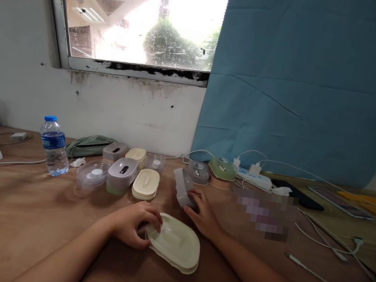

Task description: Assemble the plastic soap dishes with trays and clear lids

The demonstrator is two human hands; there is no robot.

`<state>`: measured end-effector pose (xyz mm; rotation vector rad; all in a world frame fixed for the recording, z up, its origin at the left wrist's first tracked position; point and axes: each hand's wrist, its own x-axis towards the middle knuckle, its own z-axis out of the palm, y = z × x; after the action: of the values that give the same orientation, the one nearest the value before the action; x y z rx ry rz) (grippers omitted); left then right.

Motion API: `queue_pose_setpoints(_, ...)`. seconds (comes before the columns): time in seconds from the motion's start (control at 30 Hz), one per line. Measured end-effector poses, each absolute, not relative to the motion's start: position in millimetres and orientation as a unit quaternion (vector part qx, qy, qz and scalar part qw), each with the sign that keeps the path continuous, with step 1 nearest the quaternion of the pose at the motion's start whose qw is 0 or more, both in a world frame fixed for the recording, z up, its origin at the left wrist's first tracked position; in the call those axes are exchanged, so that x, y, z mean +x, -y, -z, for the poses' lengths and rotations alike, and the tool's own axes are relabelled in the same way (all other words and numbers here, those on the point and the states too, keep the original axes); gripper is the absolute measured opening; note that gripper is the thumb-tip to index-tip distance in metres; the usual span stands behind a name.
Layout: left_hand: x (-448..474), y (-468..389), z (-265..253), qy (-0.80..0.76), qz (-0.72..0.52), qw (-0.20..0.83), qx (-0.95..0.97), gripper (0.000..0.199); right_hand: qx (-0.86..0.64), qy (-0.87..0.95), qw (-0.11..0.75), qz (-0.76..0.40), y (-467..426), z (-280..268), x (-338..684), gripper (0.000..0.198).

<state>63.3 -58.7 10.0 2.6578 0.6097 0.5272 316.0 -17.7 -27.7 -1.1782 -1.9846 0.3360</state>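
Note:
Low over the front of the table, my left hand (pixel 138 224) pinches the left edge of a cream oval lid (pixel 176 242), thumb below and fingers on top. What looks like a second thin layer shows under its rim. My right hand (pixel 203 213) grips a translucent grey plastic container (pixel 183 188), tipped on its side, just beyond the lid. Left of that container lie a small stack of cream oval lids (pixel 145 183) and a lilac box (pixel 121 175) with a dark slot in its top. A grey round-cornered lidded box (pixel 198 172) stands behind my right hand.
Clear round containers (pixel 93 174) and a water bottle (pixel 54 147) stand at left, near a green pouch (pixel 89 146). A green-lidded box (pixel 222 168) is at the back. A power strip (pixel 254 177), phones and white cables (pixel 323 279) lie at right.

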Motion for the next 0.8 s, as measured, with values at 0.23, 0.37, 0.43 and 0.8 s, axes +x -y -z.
queue_pose_setpoints(0.23, 64, 59, -11, -0.221, -0.183, 0.179, 0.941, 0.033, -0.534, 0.79, 0.3, -0.021, -13, 30, 296, 0.038)
queue_pose_setpoints(0.37, 64, 57, -10, -0.213, -0.186, 0.179, 0.942, 0.032, -0.555, 0.785, 0.276, -0.002, -32, 31, 283, 0.04)
queue_pose_setpoints(0.43, 64, 57, -9, -0.212, -0.186, 0.177, 0.943, 0.032, -0.566, 0.779, 0.27, 0.009, -40, 32, 276, 0.041)
queue_pose_setpoints(0.8, 62, 57, -11, -0.208, -0.186, 0.169, 0.945, 0.036, -0.586, 0.755, 0.292, 0.031, -94, 34, 254, 0.032)
